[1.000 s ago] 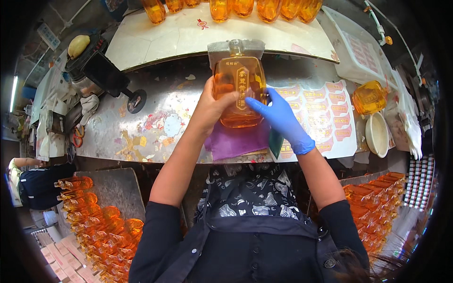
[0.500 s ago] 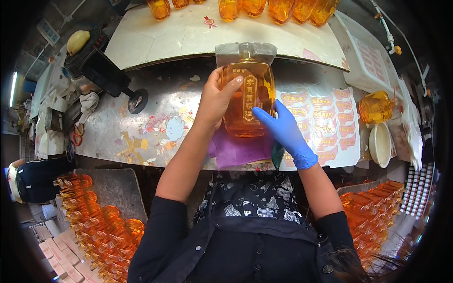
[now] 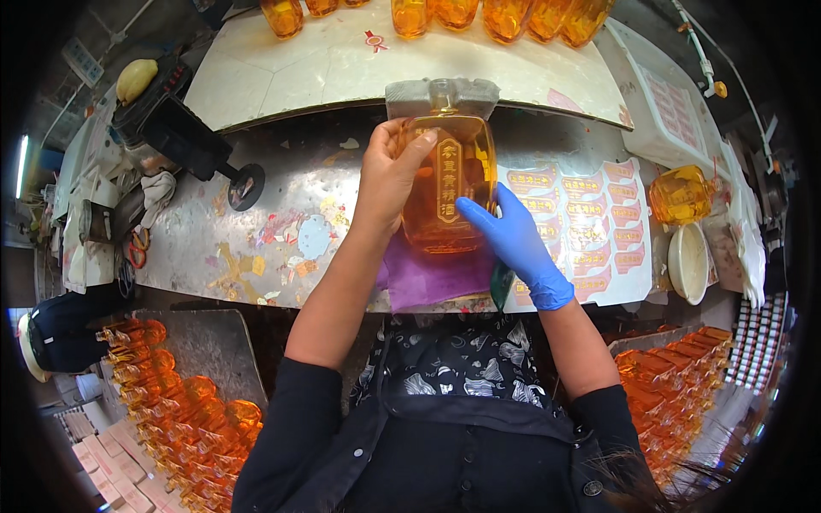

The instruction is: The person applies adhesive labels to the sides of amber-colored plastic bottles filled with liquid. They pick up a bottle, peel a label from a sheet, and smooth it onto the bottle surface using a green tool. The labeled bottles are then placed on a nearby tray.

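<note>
A flat-shouldered glass bottle (image 3: 449, 190) of amber liquid leans back with its neck on a grey cloth-covered rest (image 3: 475, 96). My bare left hand (image 3: 391, 175) grips its left side, the thumb pressed on the upper front over a small gold marking. On the right side, my right hand (image 3: 517, 244) in a blue glove holds the bottle, its thumb lying beside the tall gold-edged label (image 3: 450, 181). The fingers behind the glass are mostly hidden. Beneath the bottle's base lies a purple cloth (image 3: 432, 278).
A sheet of labels (image 3: 590, 227) lies right of the bottle, near a white bowl (image 3: 688, 263) and another amber bottle (image 3: 682, 194). More bottles (image 3: 457, 13) line the raised board (image 3: 342, 68). A black stand (image 3: 184, 132) is at left. Stacked bottles (image 3: 175, 398) flank me below.
My left thumb has slid slightly up the bottle's front and now covers most of the small upper marking. The bottle and my right hand stay nearly in place.
</note>
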A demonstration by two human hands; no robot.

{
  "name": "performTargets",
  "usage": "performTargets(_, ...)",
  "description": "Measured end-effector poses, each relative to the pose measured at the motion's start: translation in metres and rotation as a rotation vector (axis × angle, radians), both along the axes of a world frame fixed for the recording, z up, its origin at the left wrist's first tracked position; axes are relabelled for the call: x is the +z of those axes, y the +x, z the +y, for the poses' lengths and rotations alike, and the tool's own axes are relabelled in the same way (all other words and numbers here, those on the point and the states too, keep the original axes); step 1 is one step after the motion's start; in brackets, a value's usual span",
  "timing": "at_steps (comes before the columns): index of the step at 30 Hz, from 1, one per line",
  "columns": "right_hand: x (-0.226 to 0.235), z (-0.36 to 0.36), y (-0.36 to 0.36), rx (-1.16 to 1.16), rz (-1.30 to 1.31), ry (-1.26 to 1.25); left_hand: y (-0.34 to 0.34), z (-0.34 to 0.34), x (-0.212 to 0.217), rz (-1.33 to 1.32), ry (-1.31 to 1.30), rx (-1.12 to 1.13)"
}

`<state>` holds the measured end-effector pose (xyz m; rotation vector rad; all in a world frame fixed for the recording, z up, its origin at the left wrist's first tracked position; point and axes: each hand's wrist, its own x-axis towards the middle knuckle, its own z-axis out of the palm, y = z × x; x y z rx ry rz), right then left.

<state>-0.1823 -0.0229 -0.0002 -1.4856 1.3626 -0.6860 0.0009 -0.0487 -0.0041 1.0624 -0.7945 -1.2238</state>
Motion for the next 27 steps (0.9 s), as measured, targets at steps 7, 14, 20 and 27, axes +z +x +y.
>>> performTargets(7,0.001,-0.002,0.000,0.013,-0.016,0.016,0.000,-0.003,0.000,-0.027,0.027,0.025)
performTargets(14,-0.006,-0.002,-0.001,0.011,-0.041,0.020,0.000,0.001,0.003,-0.009,0.024,0.018)
performTargets(20,-0.007,-0.002,-0.001,0.018,-0.037,0.011,0.001,-0.001,-0.001,0.005,0.013,0.013)
performTargets(27,-0.015,-0.010,-0.029,-0.480,-0.816,0.648,0.005,0.007,0.008,0.054,0.092,-0.044)
